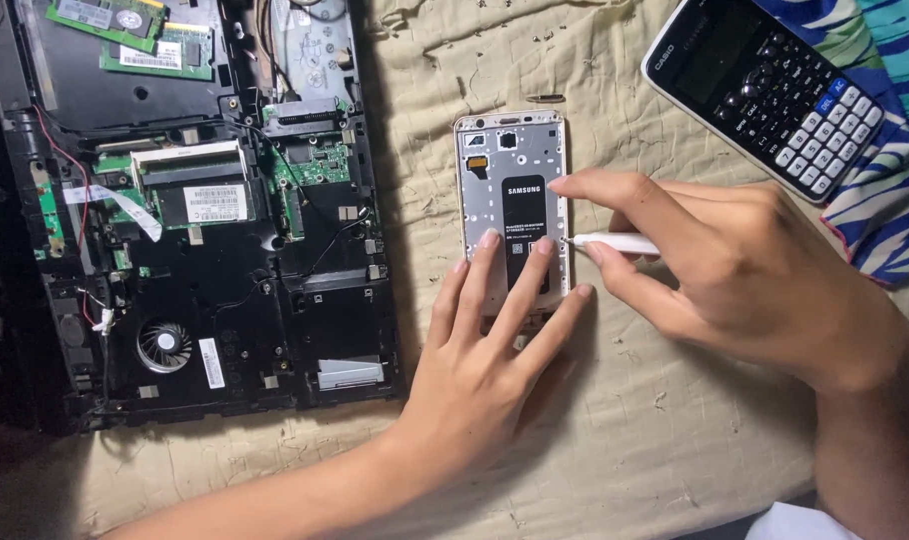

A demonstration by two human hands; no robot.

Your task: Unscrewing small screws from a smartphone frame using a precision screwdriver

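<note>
A: While the left hand (480, 350) lies flat, what is it pressing on?

B: An opened phone (512, 205) with its back cover off, lying face down on the worktop (615, 420), which is covered with a wrinkled beige cloth. The fingers (485, 265) are spread, three of them resting on the phone's lower half, over the black battery (524, 225) and the pale frame.

A: And the right hand (745, 270)?

B: It pinches a thin white tool (615, 242), pressed between thumb and fingers, with the forefinger stretched out above it. The tip touches the phone's right edge, just beside the left hand's fingertips. Whether the tip is a blade or a driver bit I cannot tell; it is too small.

A: What lies round about?

B: To the left, well apart from the phone, an opened laptop (205, 210) with its base cover off, showing green circuit boards, a round fan (165, 343) and loose wires. At upper right, a dark scientific calculator (770, 85) rests on a blue patterned fabric (890, 205). A small dark bit (546, 98) lies on the cloth just above the phone.
</note>
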